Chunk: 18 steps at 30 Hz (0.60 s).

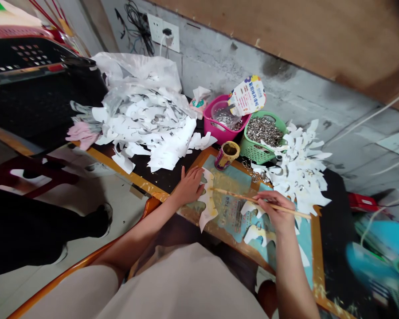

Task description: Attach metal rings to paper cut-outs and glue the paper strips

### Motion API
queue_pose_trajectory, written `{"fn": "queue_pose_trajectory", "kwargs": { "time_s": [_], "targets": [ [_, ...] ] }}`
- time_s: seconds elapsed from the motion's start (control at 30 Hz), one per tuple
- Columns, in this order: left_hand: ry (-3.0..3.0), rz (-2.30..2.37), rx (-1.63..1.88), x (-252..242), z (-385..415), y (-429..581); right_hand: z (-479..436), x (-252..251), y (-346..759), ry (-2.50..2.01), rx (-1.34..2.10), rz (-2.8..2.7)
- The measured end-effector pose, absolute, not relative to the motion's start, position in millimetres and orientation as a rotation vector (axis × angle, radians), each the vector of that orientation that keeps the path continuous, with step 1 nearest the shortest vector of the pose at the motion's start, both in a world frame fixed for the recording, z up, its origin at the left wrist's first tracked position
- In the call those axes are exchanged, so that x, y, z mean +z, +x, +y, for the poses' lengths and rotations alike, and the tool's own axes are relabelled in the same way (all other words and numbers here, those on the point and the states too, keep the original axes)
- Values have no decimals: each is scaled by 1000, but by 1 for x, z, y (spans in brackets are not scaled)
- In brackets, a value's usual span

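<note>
A person's left grip (189, 187) presses flat and open on a white paper cutout (207, 201) atop a stained, framed board (234, 181). The right grip (275, 210), fingers together, clamps a thin wooden stick (239, 198) across the board. Bare board separates the grips; a yellow-stained tin (226, 155) stands beyond the left.

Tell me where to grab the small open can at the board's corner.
Grip the can around its printed side wall, coming from the near side: it is round and stands upright, and its open top shows yellowish contents, so a side hold seems safest.
</note>
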<state>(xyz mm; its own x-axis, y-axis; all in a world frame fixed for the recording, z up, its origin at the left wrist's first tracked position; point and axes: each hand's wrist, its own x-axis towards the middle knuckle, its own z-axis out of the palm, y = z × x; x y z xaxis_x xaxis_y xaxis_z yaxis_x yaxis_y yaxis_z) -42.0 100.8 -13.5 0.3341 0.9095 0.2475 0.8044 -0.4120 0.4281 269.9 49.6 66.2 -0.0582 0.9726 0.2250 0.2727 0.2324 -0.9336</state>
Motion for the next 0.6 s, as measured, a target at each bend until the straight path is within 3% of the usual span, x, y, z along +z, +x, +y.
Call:
{"fn": "queue_pose_trajectory", "kwargs": {
  "time_s": [0.6],
  "targets": [
    [2369,1577,705,-12,99,-41,65,58,244,-1250,605,-1675]
  ]
}}
